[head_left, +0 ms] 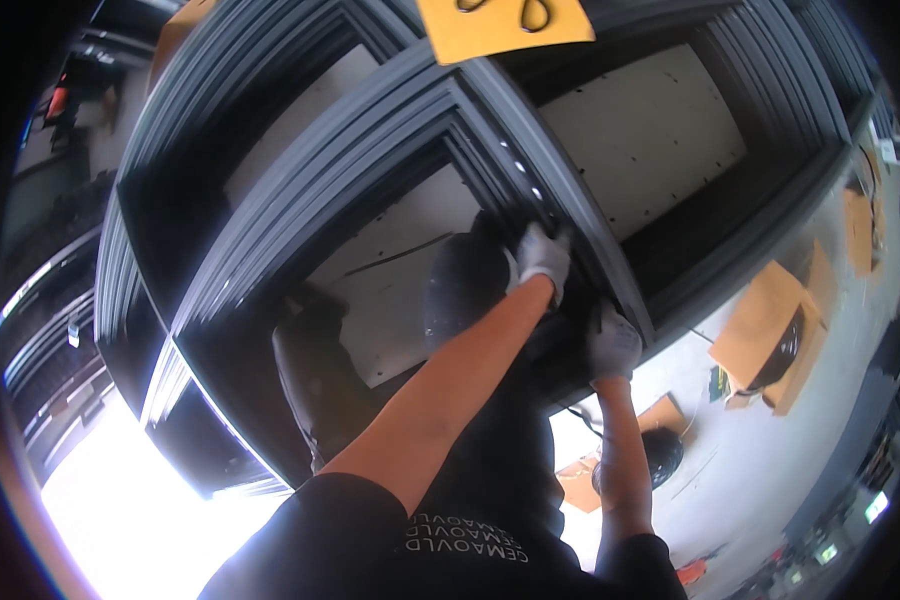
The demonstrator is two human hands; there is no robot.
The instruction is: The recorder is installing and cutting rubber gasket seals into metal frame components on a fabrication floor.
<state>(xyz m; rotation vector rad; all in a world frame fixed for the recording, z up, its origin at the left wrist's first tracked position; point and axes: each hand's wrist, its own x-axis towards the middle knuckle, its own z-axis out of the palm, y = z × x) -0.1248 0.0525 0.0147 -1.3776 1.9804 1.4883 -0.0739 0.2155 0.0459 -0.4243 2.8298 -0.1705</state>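
A stack of dark grey rectangular frames (370, 115) surrounds me, with several nested edges and large openings. My left hand (543, 262), in a light grey glove, is closed on the inner edge of the nearer frame group, and its fingertips are partly lost in shadow. Lower and to the right, my right hand (613, 345), gloved too, is closed at the corner beside a thick grey bar (560, 160). Its fingers point up along the dark edge and are partly hidden. Both arms reach forward from black sleeves.
An orange-yellow sheet (505, 30) with black marks lies over the far bars. Cardboard boxes (760, 325) and a black wrapped bundle (662, 455) sit on the pale floor at right. Pale floor (390, 260) with dark specks shows through the openings. Shelving stands at far left.
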